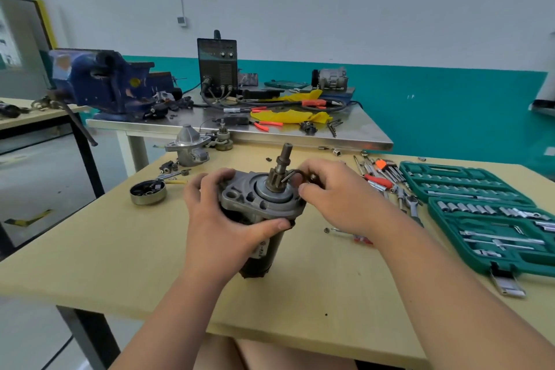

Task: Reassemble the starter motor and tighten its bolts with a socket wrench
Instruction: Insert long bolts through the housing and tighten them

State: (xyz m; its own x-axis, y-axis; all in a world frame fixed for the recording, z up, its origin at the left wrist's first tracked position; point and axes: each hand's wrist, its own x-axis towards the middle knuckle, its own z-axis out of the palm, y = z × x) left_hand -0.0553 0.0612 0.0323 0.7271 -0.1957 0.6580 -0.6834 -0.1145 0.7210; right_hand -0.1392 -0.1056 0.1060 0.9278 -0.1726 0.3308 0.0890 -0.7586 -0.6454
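The starter motor [261,204] stands on end in the middle of the frame, its base on the worktop [120,249] and its shaft [285,156] pointing up and a little away. The left hand [219,219] wraps the flange and body, thumb along the near edge. The right hand [333,198] pinches a small bent metal piece [292,175] right against the pinion [274,179]; whether that is a hex key or a lever part I cannot tell. The step looks like seating or fastening something at the drive end. It would go best with the left hand holding the body square and bearing down so it cannot roll. The right hand should work the piece in line with its seat, not at a slant, since the flange holes are small and easy to cross. The nose housing [189,147] waits at upper left of centre, just beyond a round metal cup [147,191] of small parts, so a good share of the reassembly seems left to do. At the right edge lies an open green socket set [468,186]. Loose keys and drivers [381,177] are strewn between it and the right hand. A small tool and a nut [326,230] lie just beside the right forearm, where a sweep of the arm might scatter them. Further back stand a steel table [300,135], a blue vise [99,81] and a welder [217,66], well apart from the work
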